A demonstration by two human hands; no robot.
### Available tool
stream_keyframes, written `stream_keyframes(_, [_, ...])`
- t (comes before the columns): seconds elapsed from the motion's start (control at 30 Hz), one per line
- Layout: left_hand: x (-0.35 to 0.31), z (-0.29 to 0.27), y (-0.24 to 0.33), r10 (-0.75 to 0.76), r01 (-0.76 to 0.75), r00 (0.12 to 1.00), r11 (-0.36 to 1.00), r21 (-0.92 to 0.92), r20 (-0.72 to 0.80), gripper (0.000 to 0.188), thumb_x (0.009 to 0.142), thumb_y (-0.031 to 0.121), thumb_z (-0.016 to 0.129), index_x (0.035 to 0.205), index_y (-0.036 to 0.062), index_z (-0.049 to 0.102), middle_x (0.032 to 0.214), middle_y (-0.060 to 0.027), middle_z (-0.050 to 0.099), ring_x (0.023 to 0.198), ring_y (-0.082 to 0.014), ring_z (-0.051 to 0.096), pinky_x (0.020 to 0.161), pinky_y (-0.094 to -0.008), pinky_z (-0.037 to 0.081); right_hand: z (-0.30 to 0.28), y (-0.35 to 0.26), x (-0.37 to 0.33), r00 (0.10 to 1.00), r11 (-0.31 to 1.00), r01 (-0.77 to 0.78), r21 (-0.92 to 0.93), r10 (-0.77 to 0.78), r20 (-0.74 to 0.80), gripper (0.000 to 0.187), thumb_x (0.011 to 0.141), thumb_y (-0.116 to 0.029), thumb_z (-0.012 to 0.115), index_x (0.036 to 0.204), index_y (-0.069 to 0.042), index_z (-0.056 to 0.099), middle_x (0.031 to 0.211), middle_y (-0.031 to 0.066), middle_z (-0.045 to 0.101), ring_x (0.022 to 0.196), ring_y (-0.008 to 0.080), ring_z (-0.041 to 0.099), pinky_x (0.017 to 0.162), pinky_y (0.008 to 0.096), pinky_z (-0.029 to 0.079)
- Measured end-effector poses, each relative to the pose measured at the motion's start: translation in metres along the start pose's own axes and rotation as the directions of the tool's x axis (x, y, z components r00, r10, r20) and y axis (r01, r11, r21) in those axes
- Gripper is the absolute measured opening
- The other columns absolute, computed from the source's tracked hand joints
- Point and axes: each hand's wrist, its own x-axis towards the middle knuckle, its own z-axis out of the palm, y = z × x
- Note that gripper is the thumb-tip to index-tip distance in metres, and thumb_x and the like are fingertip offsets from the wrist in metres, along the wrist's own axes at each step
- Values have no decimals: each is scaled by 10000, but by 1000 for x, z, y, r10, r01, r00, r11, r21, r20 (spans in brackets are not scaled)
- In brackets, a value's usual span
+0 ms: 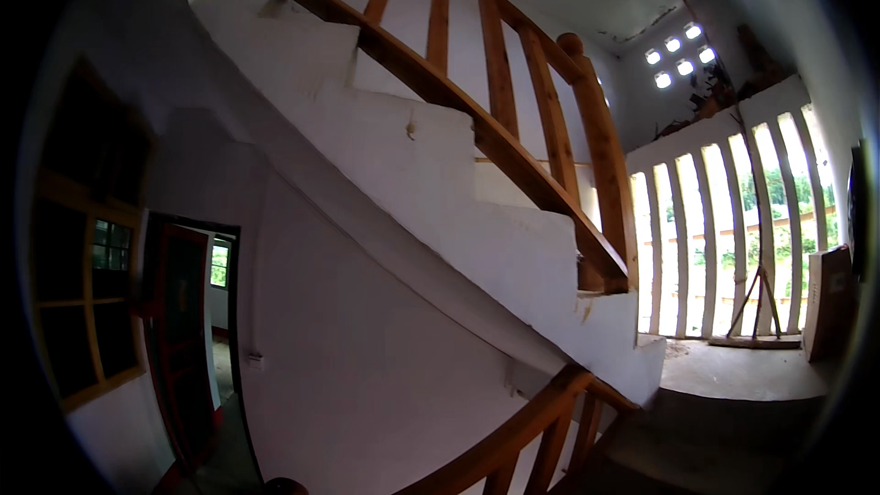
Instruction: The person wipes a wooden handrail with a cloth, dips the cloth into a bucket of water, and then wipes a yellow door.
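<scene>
Wearer's own body: outside the head view. Left hand and right hand both out of sight; forearms likewise, neither entering at the lower edge. Sleeves: colour, cut and cuffs cannot be told. Clothing: markings, fastenings and fabric likewise not readable from this single view.

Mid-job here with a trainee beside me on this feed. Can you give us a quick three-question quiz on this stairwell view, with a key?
1. True or false: no hand shows on the lower wooden railing.
2. Choose one: the dark red door at lower left is
a) shut
b) standing open
c) lying on the floor
3. Count: how many small bright square holes cluster at the upper right?

Key: 1. True; neither hand is in view. 2. b; a room shows through the doorway. 3. Six.
</scene>
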Motion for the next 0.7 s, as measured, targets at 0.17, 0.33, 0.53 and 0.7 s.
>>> stream_keyframes(0.17, [-34, -13, 1, -82, 83, 996, 995, -55, 27, 426, 853, 294, 538, 1190, 49, 452, 1136, -161, 539, 1075, -269, 504, 945, -393, 386, 20, 4, 40, 997, 988, -78, -134, 78, -3, 358, 916, -333, 437, 1147, -65, 491, 1007, 72, 572, 854, 175, 557, 720, 270, 471])
stream_keyframes(0.33, [-74, -28, 7, -178, 182, 983, 972, -150, 36, 415, 853, 294, 537, 1178, 45, 470, 1127, -159, 547, 1069, -269, 509, 943, -393, 388, 50, 17, 69, 988, 954, -146, -261, 155, 13, 334, 918, -320, 441, 1139, -77, 500, 1000, 54, 572, 844, 160, 550, 707, 262, 463])
stream_keyframes(0.53, [-144, -29, 14, -401, 401, 914, 874, -276, 61, 404, 853, 294, 535, 1164, 40, 491, 1116, -156, 557, 1062, -270, 514, 941, -393, 391, 76, 49, 114, 948, 875, -297, -382, 317, -10, 306, 920, -305, 444, 1129, -91, 512, 991, 33, 573, 832, 141, 541, 691, 252, 454])
stream_keyframes(0.7, [-215, -13, 8, -548, 588, 804, 675, -446, 232, 396, 853, 293, 534, 1152, 36, 508, 1106, -154, 565, 1056, -271, 519, 939, -392, 393, 108, 75, 122, 946, 809, -316, -496, 310, -98, 284, 922, -292, 447, 1120, -103, 522, 984, 16, 574, 822, 126, 534, 678, 244, 447])
